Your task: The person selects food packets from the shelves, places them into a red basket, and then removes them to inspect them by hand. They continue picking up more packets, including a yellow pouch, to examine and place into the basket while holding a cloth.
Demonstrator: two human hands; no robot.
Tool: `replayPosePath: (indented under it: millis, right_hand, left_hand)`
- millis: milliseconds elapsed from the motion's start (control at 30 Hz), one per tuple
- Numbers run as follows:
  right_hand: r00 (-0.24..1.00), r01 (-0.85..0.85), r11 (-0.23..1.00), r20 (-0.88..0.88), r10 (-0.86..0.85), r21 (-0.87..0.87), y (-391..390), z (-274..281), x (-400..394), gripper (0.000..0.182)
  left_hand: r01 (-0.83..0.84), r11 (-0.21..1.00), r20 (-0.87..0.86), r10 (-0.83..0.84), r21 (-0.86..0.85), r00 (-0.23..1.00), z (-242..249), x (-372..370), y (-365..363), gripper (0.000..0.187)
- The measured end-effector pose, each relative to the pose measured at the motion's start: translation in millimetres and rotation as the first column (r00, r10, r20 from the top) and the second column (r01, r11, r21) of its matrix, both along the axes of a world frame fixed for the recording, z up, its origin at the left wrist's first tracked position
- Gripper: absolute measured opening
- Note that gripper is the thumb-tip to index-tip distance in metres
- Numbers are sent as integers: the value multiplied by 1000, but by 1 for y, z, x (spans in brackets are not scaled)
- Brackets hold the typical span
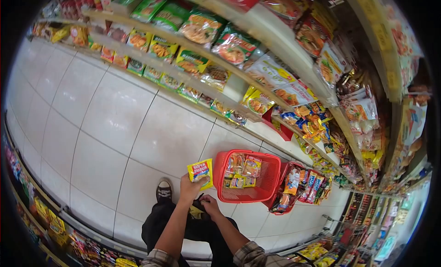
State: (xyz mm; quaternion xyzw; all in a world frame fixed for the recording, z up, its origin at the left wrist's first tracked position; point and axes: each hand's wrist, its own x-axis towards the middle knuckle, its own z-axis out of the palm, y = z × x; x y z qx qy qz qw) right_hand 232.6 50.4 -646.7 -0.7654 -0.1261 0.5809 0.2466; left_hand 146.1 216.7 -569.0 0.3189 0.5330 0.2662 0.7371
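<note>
My left hand (190,189) is closed on a yellow instant porridge packet (200,171) marked "Super Bubur", held up left of a red shopping basket (222,175). Close below it, my right hand (210,206) has its fingers curled together near my lap. Something dark shows at those fingertips, too small to name. Another partly yellow item (195,213) lies low between my forearms, mostly hidden. Inside the basket are several food packets (243,168), grouped toward its left side.
Beside the first basket, a second red basket (281,213) is filled with snack packs (314,186). Long shelves (257,85) of packaged food run along the far side. More shelving (59,207) stands at lower left. My shoe (164,190) rests on the tiled floor (96,129).
</note>
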Motion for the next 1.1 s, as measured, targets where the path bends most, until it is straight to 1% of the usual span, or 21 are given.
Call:
replayPosePath:
  millis: [167, 200, 300, 333, 433, 467, 533, 567, 600, 633, 667, 700, 733, 767, 800, 833, 900, 967, 1000, 1033, 1100]
  right_hand:
    - [996, -35, 997, -86, 30, -62, -17, 9, -24, 16]
    - [994, -51, 997, -101, 45, -61, -19, 14, -29, 15]
    - [990, 43, 983, -128, -67, -180, -25, 24, -47, 16]
    - [991, -10, 986, -134, -13, -167, -31, 20, -50, 24]
    - [992, -127, 954, -18, 127, -270, -49, 12, -56, 28]
    - [983, -181, 934, -78, 165, -308, -42, 20, -55, 39]
    - [967, -236, 970, 86, 240, -54, -51, 6, -57, 53]
    - [963, -269, 962, -10, 269, -54, -36, 19, -54, 63]
    - [972, -237, 967, -13, 237, -96, -25, 25, -51, 58]
    - [955, -293, 952, 10, 295, -84, -11, 33, -47, 55]
    - [963, -264, 964, 36, 265, -27, 0, 41, -43, 45]
    - [942, -313, 948, 112, 317, -53, 15, 51, -37, 34]
    - [972, -205, 979, 119, 205, -6, 31, 63, -35, 28]
    - [925, -334, 942, 202, 322, 30, 34, 65, -21, 31]
    - [900, -399, 917, 203, 385, 29, 46, 71, -13, 34]
    - [892, -426, 899, 216, 398, 101, 59, 80, -9, 37]
    - [889, -455, 883, 117, 443, 111, 91, 106, -11, 40]
    - [862, -504, 855, 134, 488, 124, 113, 128, -20, 38]
    - [849, -526, 840, 142, 509, 133, 119, 135, -23, 38]
    - [803, -594, 800, 127, 583, 85, 122, 138, -22, 36]
    - [690, -721, 693, 90, 718, -7, 121, 142, -15, 34]
  left_hand:
    - [-175, 977, -7, 176, -123, 984, -8, -31, -24, 25]
    - [-185, 968, -31, 183, -169, 983, 3, -38, -24, 25]
    - [-212, 936, -53, 205, -282, 977, 1, -52, -46, 25]
    - [-222, 912, -20, 229, -344, 973, 3, -55, -51, 24]
    - [-212, 924, 0, 223, -319, 975, -15, -59, -83, 24]
    - [-233, 922, 23, 252, -308, 967, -14, -60, -86, 23]
    - [-228, 921, -11, 236, -315, 972, -17, -63, -91, 23]
    - [-224, 919, -27, 227, -325, 973, -14, -66, -89, 23]
    - [-225, 920, -22, 230, -322, 973, -9, -70, -86, 24]
    - [-226, 922, -14, 233, -316, 972, -4, -75, -79, 24]
    - [-226, 925, -2, 237, -306, 972, -1, -78, -75, 25]
    - [-256, 906, 31, 283, -337, 959, 0, -79, -76, 26]
    - [-286, 888, 62, 329, -360, 942, 0, -81, -75, 27]
    - [-314, 870, 94, 374, -381, 923, -1, -84, -74, 28]
    - [-314, 869, 88, 373, -383, 924, -1, -89, -72, 30]
    - [-291, 892, 57, 330, -346, 942, -3, -93, -71, 30]
    - [-232, 934, -11, 238, -270, 971, -6, -105, -69, 29]
    - [15, 995, -120, -27, -97, 992, -8, -115, -69, 32]
    - [150, 988, -194, -151, -19, 969, -7, -121, -68, 34]
    - [285, 957, -278, -261, 49, 924, -5, -126, -68, 35]
    - [445, 895, -309, -416, 26, 855, 2, -132, -65, 39]
